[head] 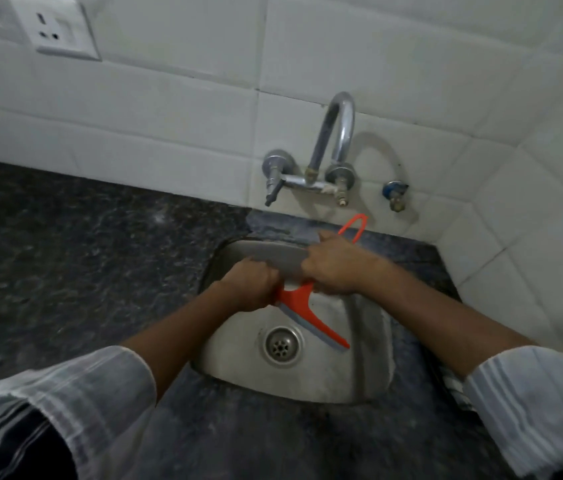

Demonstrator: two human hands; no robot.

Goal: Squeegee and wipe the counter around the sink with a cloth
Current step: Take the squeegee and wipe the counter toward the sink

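An orange squeegee (302, 303) with a grey rubber blade hangs over the steel sink (370, 341). My right hand (335, 268) grips its handle, whose orange loop sticks out behind the hand toward the wall. My left hand (250, 285) grips the left end of the blade head. The blade's right end points down toward the drain (282, 344). Dark speckled counter (76, 258) surrounds the sink. At the right, a striped cloth (456, 389) peeks out from under my right sleeve.
A chrome wall tap (333, 140) with two valves arches over the sink's back edge, with a small blue valve (394, 194) to its right. White tiled walls meet in a corner at the right. A wall socket (55, 29) sits upper left.
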